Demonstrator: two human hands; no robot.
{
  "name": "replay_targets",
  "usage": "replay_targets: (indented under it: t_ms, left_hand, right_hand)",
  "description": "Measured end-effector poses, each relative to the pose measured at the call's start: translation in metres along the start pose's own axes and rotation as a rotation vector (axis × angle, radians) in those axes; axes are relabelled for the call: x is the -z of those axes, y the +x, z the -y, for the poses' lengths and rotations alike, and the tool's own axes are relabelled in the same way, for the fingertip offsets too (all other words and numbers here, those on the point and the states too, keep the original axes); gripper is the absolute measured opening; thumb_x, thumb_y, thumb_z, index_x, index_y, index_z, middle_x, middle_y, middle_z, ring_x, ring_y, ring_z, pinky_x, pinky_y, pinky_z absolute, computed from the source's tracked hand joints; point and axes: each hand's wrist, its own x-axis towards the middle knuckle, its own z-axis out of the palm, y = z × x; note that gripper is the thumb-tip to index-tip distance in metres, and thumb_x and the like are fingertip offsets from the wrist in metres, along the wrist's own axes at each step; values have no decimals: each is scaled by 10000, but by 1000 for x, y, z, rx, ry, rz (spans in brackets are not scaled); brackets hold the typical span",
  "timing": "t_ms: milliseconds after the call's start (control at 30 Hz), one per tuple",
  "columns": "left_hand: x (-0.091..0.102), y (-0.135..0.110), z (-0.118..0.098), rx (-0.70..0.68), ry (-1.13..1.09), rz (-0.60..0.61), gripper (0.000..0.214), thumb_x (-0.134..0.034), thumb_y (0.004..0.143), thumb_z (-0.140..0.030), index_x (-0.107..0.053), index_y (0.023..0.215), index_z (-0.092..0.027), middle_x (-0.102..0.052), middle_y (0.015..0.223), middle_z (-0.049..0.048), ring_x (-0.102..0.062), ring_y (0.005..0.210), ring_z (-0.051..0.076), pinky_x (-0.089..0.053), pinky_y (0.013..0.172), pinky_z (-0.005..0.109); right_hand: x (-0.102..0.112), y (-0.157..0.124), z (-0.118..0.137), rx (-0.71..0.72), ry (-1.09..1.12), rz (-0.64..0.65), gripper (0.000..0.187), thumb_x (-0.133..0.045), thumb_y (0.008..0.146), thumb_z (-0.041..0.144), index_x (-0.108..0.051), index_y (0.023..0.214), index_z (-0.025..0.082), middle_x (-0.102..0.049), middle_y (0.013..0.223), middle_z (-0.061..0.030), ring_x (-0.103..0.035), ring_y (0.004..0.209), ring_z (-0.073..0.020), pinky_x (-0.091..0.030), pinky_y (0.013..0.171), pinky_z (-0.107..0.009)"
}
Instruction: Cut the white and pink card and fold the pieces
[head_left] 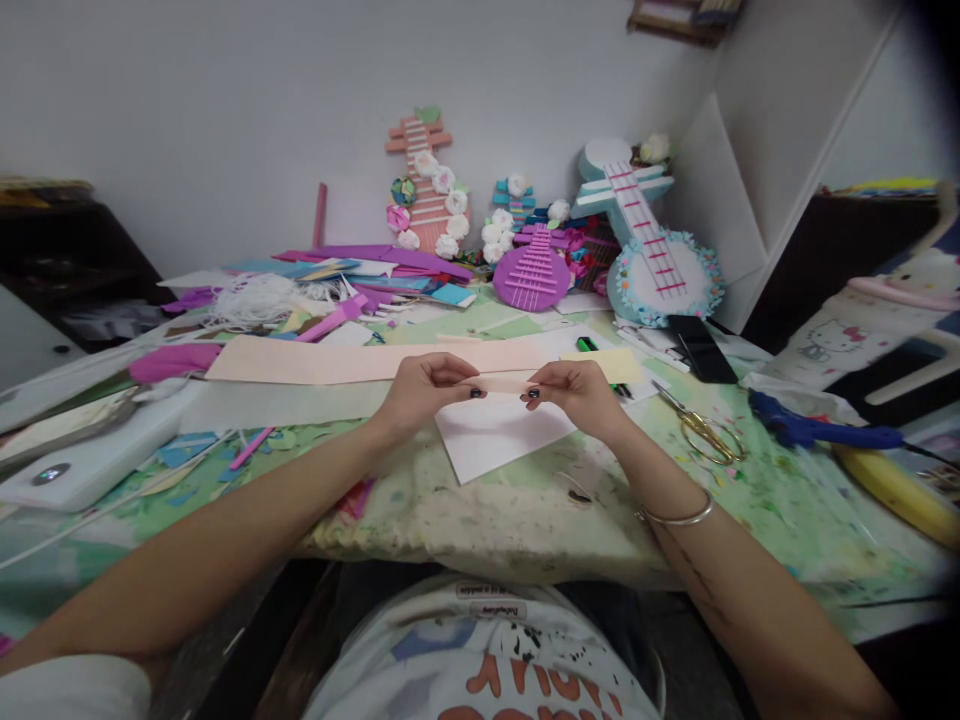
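Between my two hands I hold a small pale pink paper strip [504,384], roughly level above the table. My left hand [431,388] pinches its left end between thumb and fingers. The right end is pinched by my right hand [576,392]. Under the strip lies a white sheet of paper [502,440] with a corner toward me. Behind my hands a long pale pink paper band [322,362] stretches to the left. A pale yellow paper piece [611,366] lies just beyond my right hand.
Gold-handled scissors [709,430], a black phone [701,350] and a blue glue gun [817,425] lie at the right. Paper-craft instruments, including a purple one [532,270], stand along the wall. Paper scraps and white cord [255,300] are heaped at the back left.
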Motion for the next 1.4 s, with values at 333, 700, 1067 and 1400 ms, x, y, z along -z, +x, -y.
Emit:
replay_targets:
  t_ms: [333, 700, 1067, 1400]
  left_hand:
    - [1, 2, 3, -46, -5, -20, 354, -854, 583, -318, -682, 824, -123, -745, 766, 72, -722, 745, 211, -564, 702, 284]
    - [-15, -19, -3, -481, 465, 30, 228, -639, 787, -177, -607, 1011, -205, -744, 894, 18, -721, 835, 179, -530, 815, 271]
    - [-14, -21, -1, -552, 274, 14, 125, -651, 830, -211, -544, 891, -191, -712, 970, 68, -695, 926, 191, -553, 888, 338]
    - [-14, -21, -5, -436, 238, -28, 289, -738, 772, -297, -522, 933, -192, -721, 999, 75, -714, 865, 201, -566, 844, 329]
  right_hand:
    - [-1, 1, -1, 44, -83, -37, 236, -712, 715, 357, -711, 819, 145, -751, 761, -86, -713, 737, -230, -535, 736, -346]
    - [-44, -15, 20, 534, -287, -135, 73, -614, 858, 184, -616, 917, 227, -689, 982, -69, -622, 988, -195, -521, 842, -352]
    - [-40, -17, 23, 510, -231, -223, 104, -597, 869, 203, -666, 797, 232, -736, 933, -65, -689, 916, -199, -546, 838, -363]
    - [-42, -17, 21, 587, -313, -275, 113, -542, 867, 173, -628, 818, 227, -730, 873, -66, -684, 852, -194, -545, 780, -348]
